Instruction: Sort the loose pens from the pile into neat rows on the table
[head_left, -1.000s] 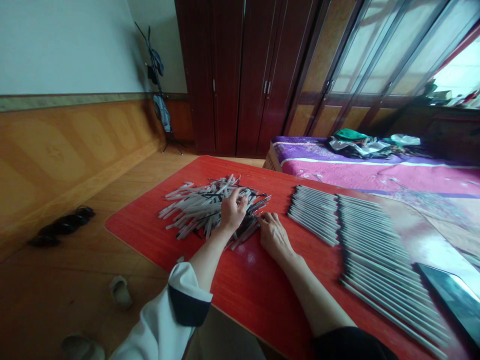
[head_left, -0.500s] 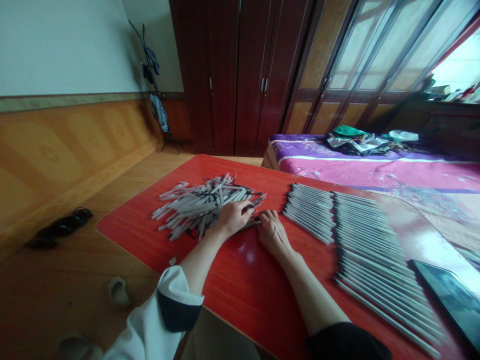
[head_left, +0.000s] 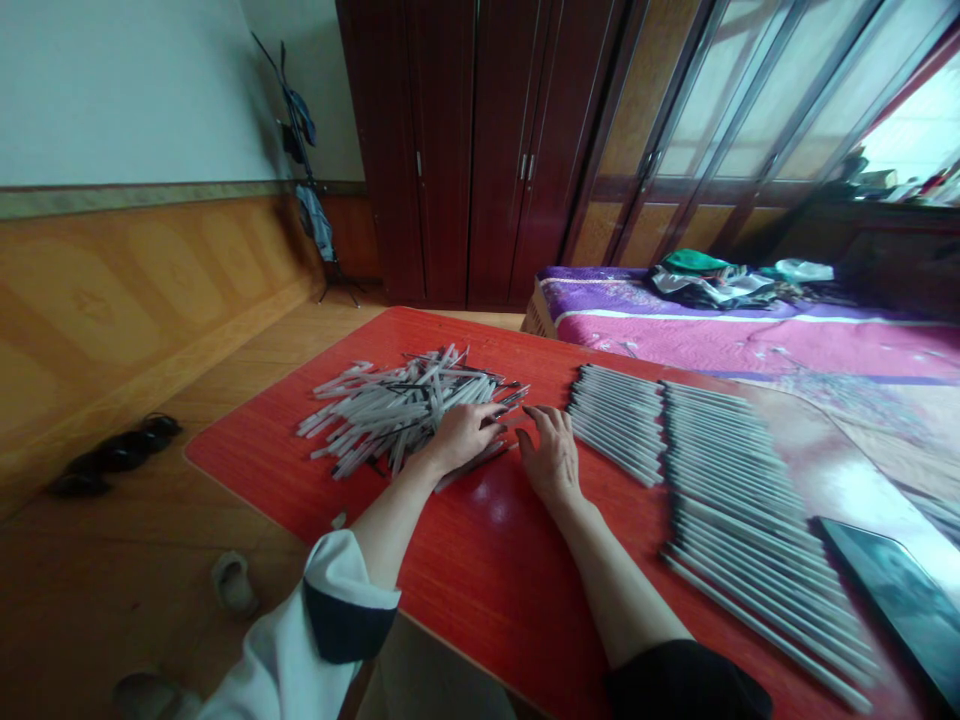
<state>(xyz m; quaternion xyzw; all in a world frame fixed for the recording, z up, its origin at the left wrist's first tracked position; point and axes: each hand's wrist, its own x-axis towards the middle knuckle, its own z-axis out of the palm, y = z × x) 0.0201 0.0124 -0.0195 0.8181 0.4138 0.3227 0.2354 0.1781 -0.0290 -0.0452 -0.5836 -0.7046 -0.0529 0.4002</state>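
Observation:
On the red table [head_left: 465, 570] lies a loose heap of thin, pale grey sticks [head_left: 375, 405], with some dark ones mixed in. My left hand [head_left: 466, 438] is at the heap's right edge, its fingers stretched rightward and a little apart. Just under it a single grey stick [head_left: 480, 462] lies slantwise; whether the palm touches it I cannot tell. Facing it from the right, my right hand [head_left: 551, 455] is open, thumb and fingers spread, holding nothing visible. Further right are a short row of dark-ended sticks [head_left: 615, 425] and a larger row of longer sticks [head_left: 750, 500], laid side by side.
A dark flat-screened device [head_left: 889, 595] lies near the right table edge. Beyond the table is a bed [head_left: 720, 345] with folded items on it. A dark red wardrobe [head_left: 480, 150] stands behind, and a coat stand [head_left: 307, 180] at the left. Slippers [head_left: 234, 583] lie on the floor.
My right hand has come off the grey stick's end, moved slightly right and spread its fingers. My left hand's fingers have straightened somewhat over the heap's edge. The rows look the same.

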